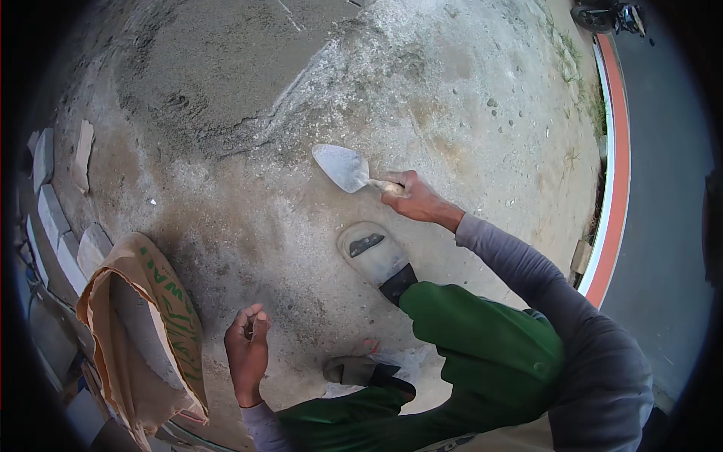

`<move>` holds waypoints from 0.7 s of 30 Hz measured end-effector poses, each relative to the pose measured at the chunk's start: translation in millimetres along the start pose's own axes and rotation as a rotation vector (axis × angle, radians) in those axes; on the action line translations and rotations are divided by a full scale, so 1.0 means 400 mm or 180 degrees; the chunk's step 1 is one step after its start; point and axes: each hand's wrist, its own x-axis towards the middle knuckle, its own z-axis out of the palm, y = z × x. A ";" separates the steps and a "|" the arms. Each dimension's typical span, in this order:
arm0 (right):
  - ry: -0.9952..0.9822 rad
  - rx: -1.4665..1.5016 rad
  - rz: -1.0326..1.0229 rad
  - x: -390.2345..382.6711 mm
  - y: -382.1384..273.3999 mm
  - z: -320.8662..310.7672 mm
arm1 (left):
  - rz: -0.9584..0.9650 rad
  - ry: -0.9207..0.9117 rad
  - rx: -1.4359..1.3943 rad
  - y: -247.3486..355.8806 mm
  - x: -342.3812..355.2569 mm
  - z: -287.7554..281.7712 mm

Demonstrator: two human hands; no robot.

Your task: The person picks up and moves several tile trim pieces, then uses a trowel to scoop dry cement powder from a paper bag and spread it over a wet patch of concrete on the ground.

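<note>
dull grey metal is forming the blade of the trowel [343, 167], which the right hand [418, 200] is gripping by its pale handle. the fingers of that hand are closing firmly around the handle, and the forearm, in a grey sleeve [512, 248], is reaching in from the lower right. the trowel is extending leftward and slightly upward from the fist, its blade lying wholly beyond the fingers, on the side away from the wrist. whether the blade is touching the ground [263, 203] cannot be determined from this view. the left hand [247, 358] is standing well apart from the trowel, below it and to its left; its fingers are curling inward with the thumb close by, and whether the tips are meeting cannot be told. a brown paper sack [181, 313] with green print is gaping open just left of that hand. grey granular material [226, 83] is spreading across the ground above the trowel. a dusty shoe [388, 260] is resting below the right hand, with a green trouser leg [489, 339] rising behind it. at far right, a red and white kerb [617, 151] is bordering a grey road [663, 196].
</note>
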 end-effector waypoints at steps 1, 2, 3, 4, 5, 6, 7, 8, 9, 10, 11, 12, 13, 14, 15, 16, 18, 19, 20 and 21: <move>-0.0005 0.0549 0.0359 0.015 0.027 -0.063 | 0.0082 -0.0016 0.0030 0.009 0.014 0.001; -0.0105 0.1251 0.0358 0.030 0.055 -0.115 | 0.0112 -0.0050 0.0110 0.013 0.023 -0.003; -0.0206 0.1958 0.0338 0.041 0.081 -0.170 | 0.0146 -0.0084 0.0196 0.018 0.034 -0.010; -0.0148 0.2159 0.0380 0.040 0.101 -0.234 | 0.0216 -0.0087 0.0245 0.018 0.052 -0.019; -0.0117 0.2366 0.0407 0.041 0.118 -0.290 | 0.0295 -0.0107 0.0352 0.009 0.073 -0.030; -0.0085 0.2399 0.0351 0.039 0.154 -0.335 | 0.0372 -0.0129 0.0446 0.005 0.088 -0.035; 0.0522 0.2983 0.0193 0.037 0.201 -0.373 | 0.0426 -0.0120 0.0480 0.014 0.099 -0.035; 0.1115 0.3560 0.0033 0.044 0.222 -0.395 | 0.0501 -0.0064 0.0502 0.024 0.106 -0.037; 0.1118 0.3586 0.0005 0.053 0.210 -0.412 | 0.0561 -0.0010 0.0516 0.027 0.113 -0.035; 0.0992 0.3609 -0.0115 0.061 0.196 -0.428 | 0.0580 0.0005 0.0539 0.020 0.123 -0.036; 0.0866 0.3627 -0.0235 0.068 0.182 -0.438 | 0.0617 -0.0042 0.0477 0.010 0.135 -0.039; 0.0836 0.3647 -0.0238 0.090 0.143 -0.425 | 0.0618 -0.0080 0.0416 -0.005 0.138 -0.037; 0.0479 0.3495 -0.0221 0.120 0.090 -0.396 | 0.0588 -0.0082 0.0445 -0.015 0.136 -0.034; 0.0141 0.3338 -0.0218 0.142 0.055 -0.374 | 0.0456 -0.0174 0.0832 -0.020 0.138 -0.035; 0.0256 0.3313 -0.0231 0.160 0.076 -0.377 | 0.0342 -0.0307 0.1219 -0.024 0.142 -0.031; 0.0270 0.3335 -0.0216 0.168 0.114 -0.383 | 0.0339 -0.0328 0.1240 -0.040 0.149 -0.029; 0.1231 0.3889 -0.0254 0.134 0.222 -0.416 | 0.0815 -0.0454 0.0893 -0.067 0.171 -0.019; 0.1593 0.4140 -0.0206 0.103 0.307 -0.444 | 0.0878 -0.0505 0.0854 -0.062 0.180 -0.010; 0.1665 0.4079 -0.0210 0.071 0.350 -0.473 | 0.0803 -0.0545 0.0727 -0.062 0.186 0.000; 0.2021 0.4178 -0.0158 0.051 0.349 -0.465 | 0.0669 -0.0545 0.0639 -0.064 0.181 -0.004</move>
